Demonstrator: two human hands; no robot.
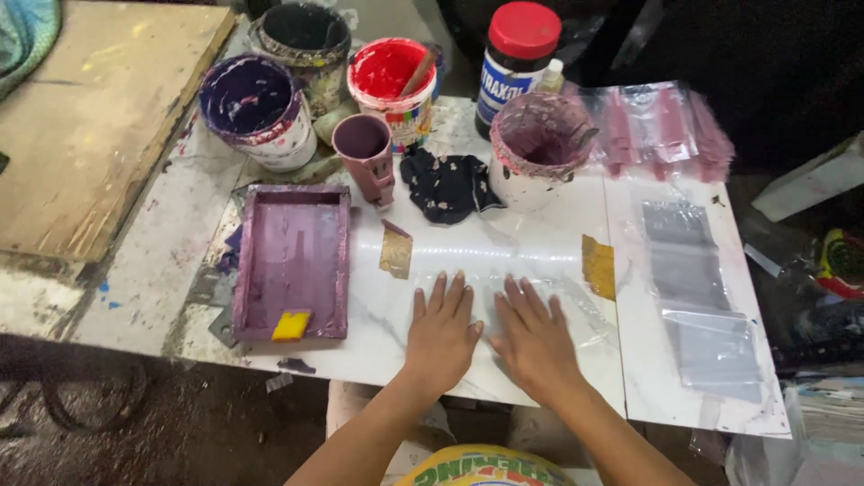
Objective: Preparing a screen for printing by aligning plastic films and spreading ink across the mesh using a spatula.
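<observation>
1. Nearest the camera, left hand (pixel 441 335) and right hand (pixel 537 340) lie flat, fingers spread, gripping nothing, pressing a clear plastic sheet (pixel 576 310) onto the white marble-pattern board (pixel 504 243), apparently to smooth it.
2. Beside them: 2 gold tape pieces (pixel 396 249), a purple tray (pixel 292 261) at left, and clear bags (pixel 702 297) at right.
3. Farther back, paint pots (pixel 256 108) and a dark rag (pixel 447 184) stand clear of the hands.

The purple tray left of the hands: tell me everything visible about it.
The purple tray is a shallow rectangular frame with raised walls, coated inside and out in dried purple paint. It lies flat on the white marbled board, long side running away from the camera. A yellow scraper rests across its near rim. The left hand lies apart from it, to its right.
</observation>
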